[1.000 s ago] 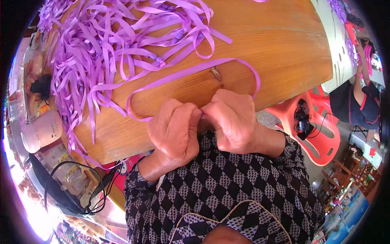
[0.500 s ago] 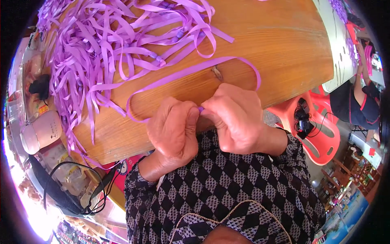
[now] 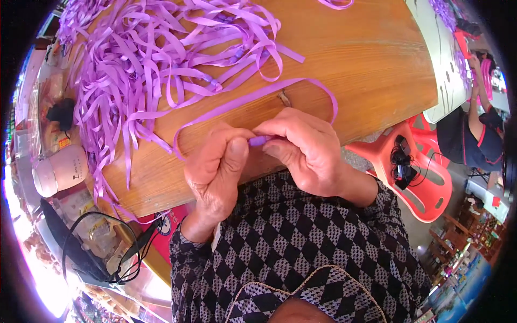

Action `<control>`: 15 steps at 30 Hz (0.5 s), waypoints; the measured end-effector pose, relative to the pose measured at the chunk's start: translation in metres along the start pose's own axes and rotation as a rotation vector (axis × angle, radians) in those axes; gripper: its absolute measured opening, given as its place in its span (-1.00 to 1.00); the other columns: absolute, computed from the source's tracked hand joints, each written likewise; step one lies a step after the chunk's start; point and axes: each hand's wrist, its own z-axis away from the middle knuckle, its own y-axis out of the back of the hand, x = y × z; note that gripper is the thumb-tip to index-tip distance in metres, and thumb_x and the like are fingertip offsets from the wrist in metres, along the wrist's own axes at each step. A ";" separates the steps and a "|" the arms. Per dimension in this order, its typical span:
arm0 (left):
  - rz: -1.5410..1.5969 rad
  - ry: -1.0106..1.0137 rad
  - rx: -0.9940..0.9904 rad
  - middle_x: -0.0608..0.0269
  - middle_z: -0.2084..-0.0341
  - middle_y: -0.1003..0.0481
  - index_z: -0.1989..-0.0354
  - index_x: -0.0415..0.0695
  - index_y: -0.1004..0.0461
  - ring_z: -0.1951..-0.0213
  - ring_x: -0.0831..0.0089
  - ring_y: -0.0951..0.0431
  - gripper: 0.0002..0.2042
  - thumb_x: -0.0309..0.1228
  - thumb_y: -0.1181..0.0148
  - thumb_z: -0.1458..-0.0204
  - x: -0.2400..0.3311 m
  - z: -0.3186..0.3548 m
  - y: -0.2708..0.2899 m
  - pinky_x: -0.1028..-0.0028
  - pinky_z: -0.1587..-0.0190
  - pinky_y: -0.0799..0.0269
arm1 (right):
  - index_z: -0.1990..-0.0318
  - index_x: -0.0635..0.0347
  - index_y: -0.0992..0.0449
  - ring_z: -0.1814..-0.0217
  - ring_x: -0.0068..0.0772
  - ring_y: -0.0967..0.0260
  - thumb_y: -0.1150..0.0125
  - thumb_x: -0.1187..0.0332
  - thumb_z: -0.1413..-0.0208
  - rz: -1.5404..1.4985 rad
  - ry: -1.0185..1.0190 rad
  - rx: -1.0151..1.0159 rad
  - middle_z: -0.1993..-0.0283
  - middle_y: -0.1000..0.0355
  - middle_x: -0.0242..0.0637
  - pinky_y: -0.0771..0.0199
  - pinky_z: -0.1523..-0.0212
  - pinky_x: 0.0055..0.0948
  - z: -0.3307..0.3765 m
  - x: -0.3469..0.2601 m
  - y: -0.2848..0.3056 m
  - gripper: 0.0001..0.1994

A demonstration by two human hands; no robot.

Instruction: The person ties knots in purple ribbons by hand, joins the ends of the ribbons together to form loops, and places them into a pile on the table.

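Purple ribbon (image 3: 253, 99) runs in one long loop across the wooden surface (image 3: 366, 59), and both its ends come together at the near edge, between the two hands. The left hand (image 3: 215, 172) has its grip pressed together, thumb against fingers, on the short purple tip (image 3: 257, 141) that shows between the hands; the right hand (image 3: 304, 148) pinches the same tip from the other side, fingertips curled over it. Doing this well seems to call for keeping the two ends flat and square on each other, the pinch close to the tip, and the loop lying untwisted. A large heap of cut ribbons (image 3: 140, 59) lies well apart at the far left, so the loop should stay clear of it.
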 end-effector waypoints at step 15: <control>-0.171 -0.100 -0.147 0.12 0.55 -0.39 0.32 -0.28 -0.42 0.53 0.32 -0.38 -0.84 -0.54 -0.18 0.11 0.028 -0.011 0.001 0.45 0.46 -0.30 | 0.43 0.32 -0.45 0.56 -0.35 -0.28 -0.25 0.49 0.13 0.190 0.189 -0.073 0.54 -0.33 -0.23 -0.24 0.56 -0.44 -0.024 -0.017 0.049 -0.88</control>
